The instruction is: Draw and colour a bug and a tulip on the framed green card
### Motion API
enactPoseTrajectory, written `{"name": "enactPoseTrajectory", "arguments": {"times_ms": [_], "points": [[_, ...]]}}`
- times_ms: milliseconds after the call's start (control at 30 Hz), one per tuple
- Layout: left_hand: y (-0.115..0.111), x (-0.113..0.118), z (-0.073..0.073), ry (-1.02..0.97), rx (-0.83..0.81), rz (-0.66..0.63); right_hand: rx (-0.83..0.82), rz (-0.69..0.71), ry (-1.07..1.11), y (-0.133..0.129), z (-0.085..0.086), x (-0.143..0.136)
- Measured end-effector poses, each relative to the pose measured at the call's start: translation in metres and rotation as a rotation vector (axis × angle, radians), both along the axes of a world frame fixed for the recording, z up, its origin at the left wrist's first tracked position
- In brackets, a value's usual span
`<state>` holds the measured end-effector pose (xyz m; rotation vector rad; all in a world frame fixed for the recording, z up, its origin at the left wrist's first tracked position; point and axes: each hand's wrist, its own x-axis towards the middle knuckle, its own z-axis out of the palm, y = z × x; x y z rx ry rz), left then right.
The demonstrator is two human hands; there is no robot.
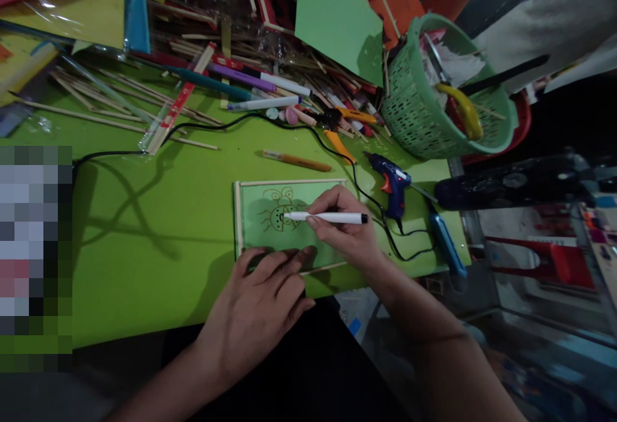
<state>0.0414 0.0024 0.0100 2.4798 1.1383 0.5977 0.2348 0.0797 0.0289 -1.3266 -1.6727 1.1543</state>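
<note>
Your left hand (265, 297) rests palm down on the near edge of the green panel (255, 239), its fingers slightly bent, a little apart and closed on nothing. Along the far left of the table (144, 293), coloured sheets (91, 17) in clear plastic lie beside thin wooden sticks (110, 108), with a red-and-white strip (180, 104) slanting across some of them. From the left, a black cord (202, 126) curves over the surface, past a pile of pens (263, 102).

In front of you, the panel lies flat near the middle of the near edge, with pale sticks along its visible borders. It bears a brown line drawing (278, 216) of a round face with wavy lines at its sides and looped shapes above. Beyond the panel lies a brown pen-like tool (301, 161), and farther off a green sheet (337, 24) leans over more sticks.

Your right hand (351, 232) has thumb and fingers clamped on a white marker (337, 218), its tip at the drawing, its black end pointing right. Farther right are orange-handled pliers (340, 146), a blue glue gun (396, 191) with a small red light, a green basket (409, 101) at the far right corner, and a blue tool (448, 245) by the right edge.
</note>
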Motion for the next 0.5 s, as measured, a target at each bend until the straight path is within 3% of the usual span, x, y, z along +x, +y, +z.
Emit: {"name": "enactPoseTrajectory", "arguments": {"times_ms": [500], "points": [[0.0007,0.0005,-0.0008,-0.007,-0.016,0.000,0.018,0.014,-0.068,0.0015,-0.0004,-0.0024]]}}
